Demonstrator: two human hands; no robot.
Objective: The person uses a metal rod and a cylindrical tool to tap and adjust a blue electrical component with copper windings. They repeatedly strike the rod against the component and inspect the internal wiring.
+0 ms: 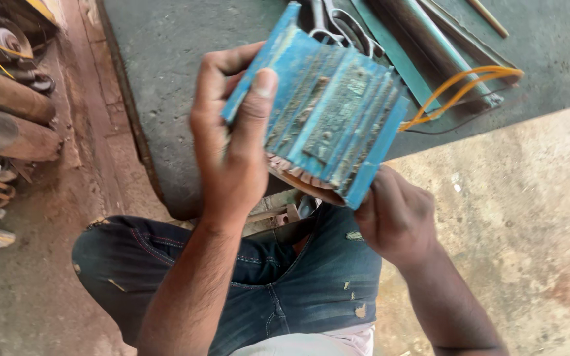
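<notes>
I am looking down at my two bare hands, which hold a worn blue stepped block (328, 112) above my knees in blue jeans (285, 277). My left hand (229, 138) is wrapped firmly around the block's left edge, thumb pressed flat on its top face. My right hand (394, 214) is closed around the block's lower right corner from beneath. The block is tilted, and copper wire (298, 175) shows along its lower edge. Behind it lies a dark slab (166, 79) carrying scissors (338, 26), a long metal bar (430, 53) and a loop of orange wire (463, 89).
</notes>
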